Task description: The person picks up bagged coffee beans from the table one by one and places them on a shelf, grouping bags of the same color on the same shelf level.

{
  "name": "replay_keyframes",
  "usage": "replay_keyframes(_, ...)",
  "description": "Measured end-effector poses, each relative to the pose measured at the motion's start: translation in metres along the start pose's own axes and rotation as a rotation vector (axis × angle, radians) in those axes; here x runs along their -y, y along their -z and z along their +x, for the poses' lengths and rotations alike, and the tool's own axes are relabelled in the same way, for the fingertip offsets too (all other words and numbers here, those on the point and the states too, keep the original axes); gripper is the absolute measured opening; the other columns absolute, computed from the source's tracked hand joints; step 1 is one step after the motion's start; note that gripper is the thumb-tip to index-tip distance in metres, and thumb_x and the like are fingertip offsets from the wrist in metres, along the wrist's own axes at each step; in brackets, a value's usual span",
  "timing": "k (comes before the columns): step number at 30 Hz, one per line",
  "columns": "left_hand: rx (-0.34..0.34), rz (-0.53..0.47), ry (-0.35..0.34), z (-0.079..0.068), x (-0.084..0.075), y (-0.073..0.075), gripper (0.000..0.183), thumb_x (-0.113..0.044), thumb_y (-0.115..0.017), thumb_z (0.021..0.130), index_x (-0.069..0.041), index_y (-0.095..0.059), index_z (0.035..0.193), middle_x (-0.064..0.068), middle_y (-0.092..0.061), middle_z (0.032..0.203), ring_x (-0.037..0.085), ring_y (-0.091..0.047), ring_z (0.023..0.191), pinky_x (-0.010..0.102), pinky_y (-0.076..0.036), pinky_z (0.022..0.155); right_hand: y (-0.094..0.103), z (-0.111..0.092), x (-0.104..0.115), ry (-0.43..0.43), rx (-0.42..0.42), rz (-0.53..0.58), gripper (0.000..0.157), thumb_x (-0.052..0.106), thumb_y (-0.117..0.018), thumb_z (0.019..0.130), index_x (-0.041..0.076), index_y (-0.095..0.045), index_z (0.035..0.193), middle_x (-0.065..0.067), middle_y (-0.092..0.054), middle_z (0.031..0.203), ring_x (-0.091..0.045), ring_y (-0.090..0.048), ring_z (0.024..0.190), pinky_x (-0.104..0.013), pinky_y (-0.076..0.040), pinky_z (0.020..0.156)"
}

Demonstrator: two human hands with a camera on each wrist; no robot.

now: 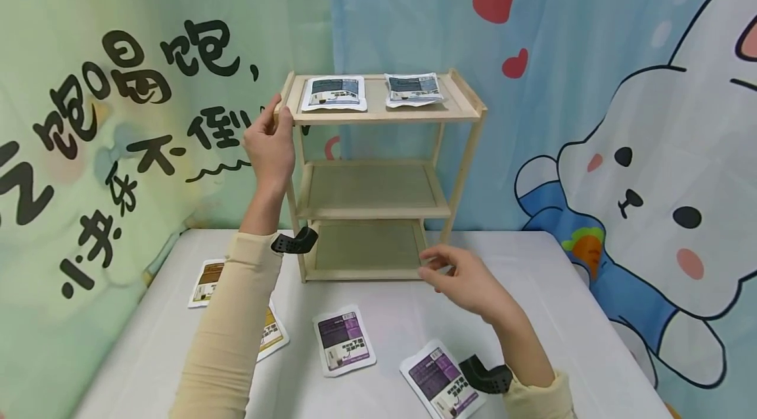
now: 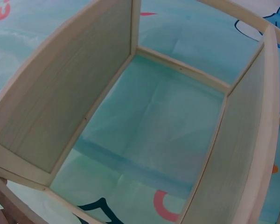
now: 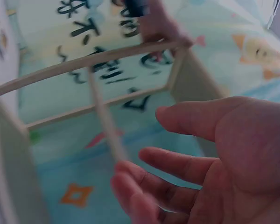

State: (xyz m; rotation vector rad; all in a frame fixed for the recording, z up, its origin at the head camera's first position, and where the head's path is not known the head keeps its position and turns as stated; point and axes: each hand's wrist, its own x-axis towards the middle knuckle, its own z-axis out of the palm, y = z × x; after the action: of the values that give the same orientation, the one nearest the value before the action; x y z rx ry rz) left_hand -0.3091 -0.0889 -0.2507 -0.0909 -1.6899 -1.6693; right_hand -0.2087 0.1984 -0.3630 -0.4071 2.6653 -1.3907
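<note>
A three-tier wooden shelf rack (image 1: 378, 117) stands on the table. My left hand (image 1: 271, 150) grips the left end of its top tier, thumb at the front. In the left wrist view the rack's tiers (image 2: 60, 88) fill the picture, and most of that hand is out of sight. Beside the lower right leg hovers my right hand (image 1: 473, 284), fingers loosely bent and holding nothing. The right wrist view shows its palm (image 3: 252, 144) facing the rack; whether a fingertip touches the post cannot be told. Two blue-labelled packets (image 1: 334, 94) lie on the top tier.
Two purple-labelled packets (image 1: 345, 341) lie on the white tabletop (image 1: 532, 314) in front of the rack. Further left are a brown-labelled packet (image 1: 205, 284) and a yellow-labelled packet (image 1: 273, 335), partly covered by the left sleeve. A printed curtain (image 1: 390, 12) hangs behind.
</note>
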Motion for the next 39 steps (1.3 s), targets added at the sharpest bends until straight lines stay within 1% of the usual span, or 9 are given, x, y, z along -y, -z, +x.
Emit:
replay_keyframes(6,-0.001,-0.010,-0.002,-0.001,0.000,-0.002,0.036,-0.009,-0.054,0.096,0.005,-0.059,0.129,0.020,-0.061,0.125,0.017,-0.061,0.112,0.028,-0.048,0.090,-0.021,-0.022,-0.049,-0.104,-0.017,0.054,0.030,0.018,-0.065,0.093,0.001,-0.064,0.119,-0.008,-0.063,0.101,-0.024,-0.056,0.087,-0.036,-0.047,0.069)
replay_keyframes(13,-0.001,-0.009,0.006,0.000,0.001,-0.001,0.036,-0.008,-0.054,0.096,0.004,-0.059,0.130,0.019,-0.061,0.125,0.017,-0.062,0.112,0.027,-0.049,0.089,-0.042,-0.038,-0.081,-0.240,-0.063,0.048,0.032,0.016,-0.071,0.089,0.003,-0.065,0.117,-0.007,-0.064,0.104,-0.022,-0.056,0.089,-0.035,-0.047,0.072)
replay_keyframes(15,-0.002,-0.010,0.010,0.001,0.005,-0.001,0.036,-0.009,-0.054,0.096,0.004,-0.059,0.130,0.019,-0.061,0.125,0.017,-0.061,0.112,0.027,-0.049,0.089,-0.048,-0.042,-0.090,-0.274,-0.085,0.020,0.036,0.017,-0.073,0.087,0.002,-0.064,0.118,-0.010,-0.062,0.107,-0.023,-0.055,0.092,-0.038,-0.047,0.074)
replay_keyframes(19,-0.010,0.000,0.000,0.011,0.025,-0.004,0.036,-0.014,-0.056,0.096,-0.001,-0.061,0.129,0.015,-0.063,0.125,0.015,-0.062,0.111,0.027,-0.049,0.088,-0.058,-0.050,-0.110,-0.322,-0.114,-0.027,0.046,0.020,-0.078,0.082,0.002,-0.062,0.121,-0.015,-0.058,0.112,-0.030,-0.051,0.100,-0.047,-0.044,0.082)
replay_keyframes(22,-0.027,0.008,-0.007,0.017,0.039,-0.004,0.035,-0.016,-0.058,0.096,-0.005,-0.063,0.129,0.013,-0.063,0.124,0.013,-0.062,0.110,0.027,-0.049,0.089,-0.066,-0.053,-0.125,-0.308,-0.116,-0.074,0.054,0.020,-0.082,0.077,0.002,-0.061,0.122,-0.017,-0.058,0.114,-0.034,-0.052,0.105,-0.052,-0.043,0.087)
replay_keyframes(25,-0.031,-0.003,-0.005,0.019,0.041,-0.004,0.035,-0.017,-0.059,0.096,-0.007,-0.064,0.129,0.012,-0.063,0.126,0.013,-0.061,0.111,0.027,-0.048,0.089,-0.072,-0.057,-0.135,-0.266,-0.111,-0.136,0.061,0.021,-0.086,0.071,0.002,-0.061,0.124,-0.017,-0.058,0.114,-0.035,-0.054,0.106,-0.054,-0.043,0.090)
replay_keyframes(32,-0.021,-0.009,-0.002,0.020,0.042,-0.003,0.035,-0.019,-0.059,0.096,-0.009,-0.064,0.129,0.010,-0.063,0.127,0.012,-0.062,0.110,0.027,-0.049,0.089,-0.079,-0.061,-0.143,-0.186,-0.086,-0.253,0.077,0.022,-0.092,0.060,0.007,-0.059,0.127,-0.008,-0.057,0.104,-0.021,-0.052,0.088,-0.042,-0.045,0.078)
replay_keyframes(36,-0.024,-0.005,-0.009,0.019,0.043,-0.004,0.035,-0.021,-0.058,0.096,-0.009,-0.064,0.129,0.009,-0.064,0.125,0.011,-0.062,0.109,0.026,-0.049,0.088,-0.081,-0.059,-0.145,-0.156,-0.033,-0.206,0.079,0.018,-0.091,0.061,0.007,-0.056,0.132,-0.006,-0.060,0.102,-0.017,-0.052,0.082,-0.038,-0.045,0.072)
replay_keyframes(39,-0.026,0.000,-0.016,0.019,0.043,-0.003,0.036,-0.021,-0.058,0.096,-0.009,-0.064,0.128,0.009,-0.065,0.123,0.011,-0.062,0.107,0.027,-0.050,0.087,-0.082,-0.058,-0.146,-0.107,0.018,-0.157,0.075,0.016,-0.089,0.065,0.007,-0.055,0.131,-0.010,-0.063,0.105,-0.017,-0.053,0.079,-0.035,-0.046,0.069)
